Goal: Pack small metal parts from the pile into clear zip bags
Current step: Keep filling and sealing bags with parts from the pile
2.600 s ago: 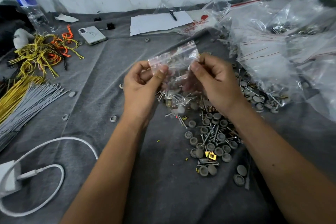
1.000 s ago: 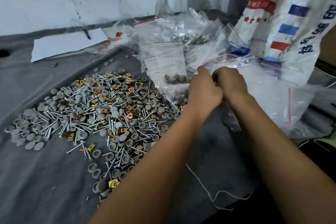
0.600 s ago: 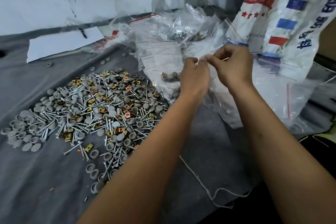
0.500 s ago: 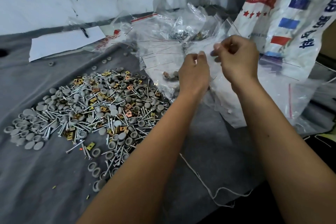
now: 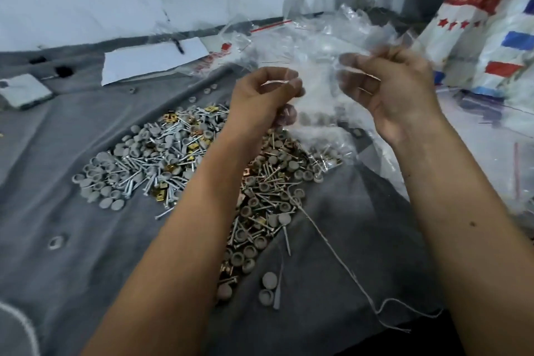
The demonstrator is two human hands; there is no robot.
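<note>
A big gray cloth [image 5: 86, 240] covers the work spot, and the pile of small metal parts [image 5: 179, 159] lies in the middle of it. Behind the pile, at the far right, stands a white sack [image 5: 491, 23] with red and blue marks. Just beside the sack is a heap of clear zip bags [image 5: 318, 46]. Behind the pile to the left lies a white paper [image 5: 150, 58] with a pen on it. Above the pile, the right hand [image 5: 396, 89] pinches a clear zip bag [image 5: 326, 89] with curled fingers. The left hand [image 5: 263, 98] pinches the other side of that bag. A thin white string [image 5: 341, 263] lies on the cloth in front of the pile.
</note>
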